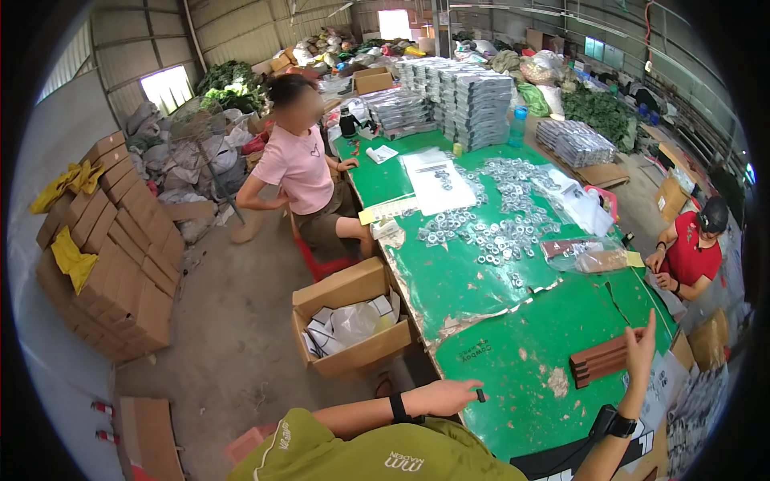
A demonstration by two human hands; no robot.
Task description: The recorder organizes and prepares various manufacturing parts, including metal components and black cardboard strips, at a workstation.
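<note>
Left hand flat at near edge of green desk, grip pinched together on small dark piece, fingertips pointing right. Nothing else in that grip.

Right of it, across bare green desk: stack of brown flat strips, long axis running left-low to right-high, near-right part of desk. Right hand raised just at stack's right end, fingers upright and close together; touching top strip or just off it, cannot tell, so grip state unclear. Black watch on that wrist.

Key relation: stack lies right and slightly far from small dark piece, well apart from left hand, right beside right hand. Right hand clearly nearer to stack; left hand nearer to small piece only.

Farther out: pile of silvery rings mid-desk, well beyond both hands. Open cardboard box on floor, left of desk.
</note>
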